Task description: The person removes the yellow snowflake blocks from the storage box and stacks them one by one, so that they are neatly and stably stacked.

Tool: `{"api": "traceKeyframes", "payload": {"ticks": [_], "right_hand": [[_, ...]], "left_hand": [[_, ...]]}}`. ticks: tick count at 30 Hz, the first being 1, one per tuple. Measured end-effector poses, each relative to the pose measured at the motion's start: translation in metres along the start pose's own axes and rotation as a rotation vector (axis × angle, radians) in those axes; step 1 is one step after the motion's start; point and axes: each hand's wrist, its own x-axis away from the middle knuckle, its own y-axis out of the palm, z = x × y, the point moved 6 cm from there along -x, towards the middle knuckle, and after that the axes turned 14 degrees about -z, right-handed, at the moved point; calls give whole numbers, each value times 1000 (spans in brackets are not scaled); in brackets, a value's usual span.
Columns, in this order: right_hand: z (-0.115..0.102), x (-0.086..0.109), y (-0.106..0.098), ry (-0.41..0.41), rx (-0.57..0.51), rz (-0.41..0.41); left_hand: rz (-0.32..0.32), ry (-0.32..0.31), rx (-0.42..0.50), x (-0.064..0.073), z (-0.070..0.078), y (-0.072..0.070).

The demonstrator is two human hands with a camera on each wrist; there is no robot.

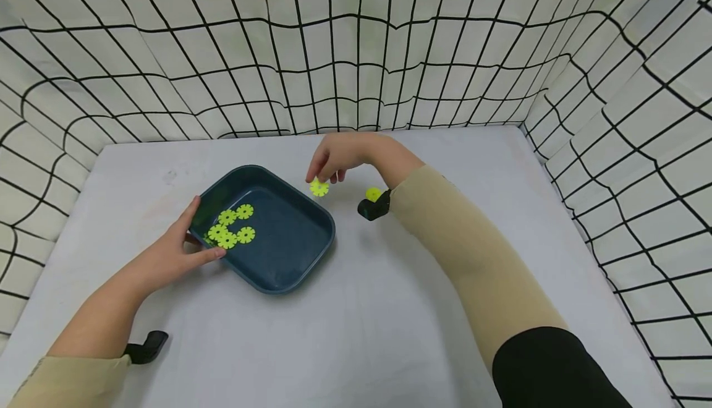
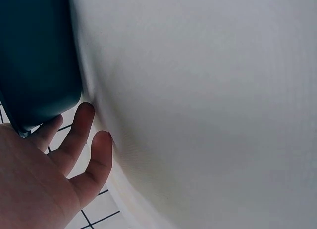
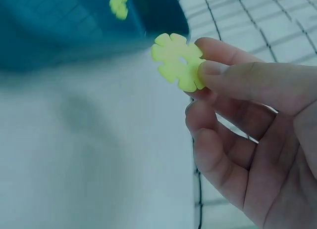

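Observation:
A dark blue tray [image 1: 289, 259] stands on the table, holding several yellow-green snowflake discs [image 1: 246, 235] bunched toward its left end. My left hand [image 1: 175, 247] grips the tray's left corner between thumb and fingers. In the left wrist view, some of its fingers [image 2: 101, 160] spread beside and below the tray's wall. Right of the tray, my right hand [image 1: 342, 154] pinches one yellow-green snowflake disc [image 3: 171, 56] by its edge, between thumb and forefinger, above the table. Another disc [image 1: 373, 194] appears beside the right wrist, partly covered by the black wrist camera.
The white-covered table [image 1: 356, 334] carries the tray. A black wire grid [image 1: 358, 62] backed with white cloth rises behind the table and along both sides. Black wrist cameras [image 1: 147, 347] stick out from the sleeves.

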Motion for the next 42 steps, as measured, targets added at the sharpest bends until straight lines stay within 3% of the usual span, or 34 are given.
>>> {"api": "traceKeyframes", "payload": {"ticks": [10,17,27,42], "right_hand": [[89,32,7,78,-179,56],[129,47,11,91,-265,136],[143,41,15,52,-305,178],[147,38,15,80,-243,255]], "left_hand": [[-7,7,10,1,0,0],[-4,1,15,4,-1,0],[-12,10,27,4,1,-1],[-5,16,18,2,0,-1]]}}
